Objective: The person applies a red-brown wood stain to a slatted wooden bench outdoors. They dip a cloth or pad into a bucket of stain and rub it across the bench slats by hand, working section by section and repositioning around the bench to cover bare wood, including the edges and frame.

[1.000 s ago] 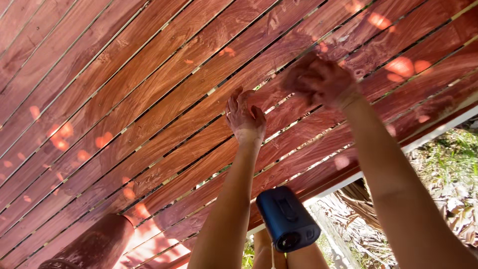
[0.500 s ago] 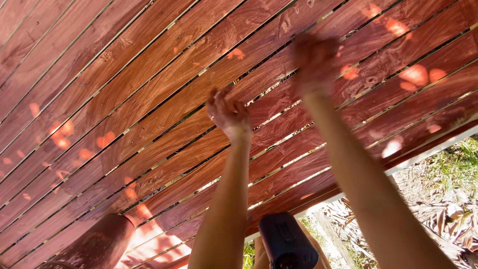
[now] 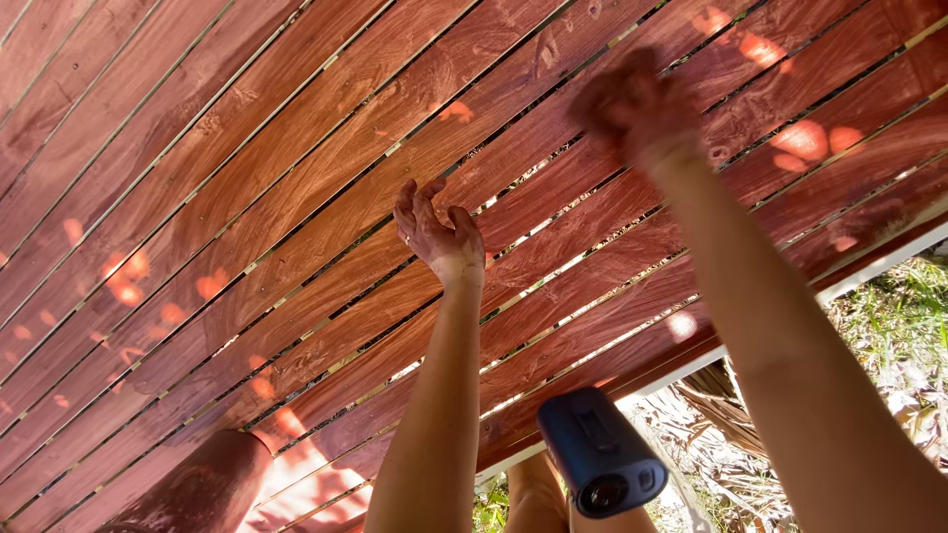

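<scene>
Left hand: the left hand [image 3: 439,229] is raised on a bare forearm, its fingers [image 3: 407,202] loosely spread and laid against a reddish board; it grasps nothing, and a thin ring shows on one finger.
Right hand: the right hand [image 3: 632,107] is higher up and to the right, blurred; it lies against the boards, and I cannot tell whether it is clenched or released, though it seems to hold nothing.
Slatted wood panel: the slatted wood panel [image 3: 247,178] fills most of the view, its long red-brown boards running on a slant from lower left to upper right, with narrow bright gaps between them. Both hands touch it, well apart from each other, the left near the middle and the right toward the upper right.
Light: round spots of sunlight [image 3: 802,140] lie scattered on the boards.
Dark blue device: a dark blue device [image 3: 600,464] with a round lens-like end shows at the bottom of the frame, between the two forearms and below the panel's edge.
White edge: a pale strip [image 3: 869,266] runs along the panel's lower right border.
Ground: green grass and dry leaves [image 3: 908,336] show past the border at the right.
Lower left: a rounded, sunlit reddish shape [image 3: 197,494] is near the bottom corner; what it is stays unclear.
</scene>
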### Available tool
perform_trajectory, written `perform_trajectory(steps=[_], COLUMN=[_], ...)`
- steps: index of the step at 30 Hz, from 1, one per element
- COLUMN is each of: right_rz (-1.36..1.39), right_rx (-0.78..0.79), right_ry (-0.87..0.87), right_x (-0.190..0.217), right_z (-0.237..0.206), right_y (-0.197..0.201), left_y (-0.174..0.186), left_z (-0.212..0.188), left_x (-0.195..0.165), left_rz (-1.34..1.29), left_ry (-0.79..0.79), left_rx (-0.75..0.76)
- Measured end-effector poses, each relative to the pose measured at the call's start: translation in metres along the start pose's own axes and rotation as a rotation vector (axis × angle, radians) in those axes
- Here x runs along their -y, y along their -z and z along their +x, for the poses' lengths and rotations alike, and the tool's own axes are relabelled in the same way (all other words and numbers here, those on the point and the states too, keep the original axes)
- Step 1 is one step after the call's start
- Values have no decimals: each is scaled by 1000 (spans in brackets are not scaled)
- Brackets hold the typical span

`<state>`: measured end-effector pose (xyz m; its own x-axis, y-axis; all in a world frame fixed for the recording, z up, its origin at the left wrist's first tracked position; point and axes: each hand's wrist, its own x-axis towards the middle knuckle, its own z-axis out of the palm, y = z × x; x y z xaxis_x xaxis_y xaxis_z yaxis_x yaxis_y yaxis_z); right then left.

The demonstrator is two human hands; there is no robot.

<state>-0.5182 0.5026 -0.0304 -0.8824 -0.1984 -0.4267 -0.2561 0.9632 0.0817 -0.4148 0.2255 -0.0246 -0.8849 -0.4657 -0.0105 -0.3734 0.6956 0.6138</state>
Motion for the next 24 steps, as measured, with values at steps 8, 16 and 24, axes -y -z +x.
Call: perform_trajectory(steps=[8,16,24], right_rz=[284,596,249], right_rx=[196,-25,214], right_ry=[-586,128,-303], right_x=[21,166,-17], right_z=[6,-153,-190], right_y=[1,-79,-109], left_y=[-4,-14,-40], left_z=[-16,-51,-130], left_x=[2,-24,-50], left_rz=[-37,-142,-178], left_ry=[19,-230,-369], left_rx=[65,108,243])
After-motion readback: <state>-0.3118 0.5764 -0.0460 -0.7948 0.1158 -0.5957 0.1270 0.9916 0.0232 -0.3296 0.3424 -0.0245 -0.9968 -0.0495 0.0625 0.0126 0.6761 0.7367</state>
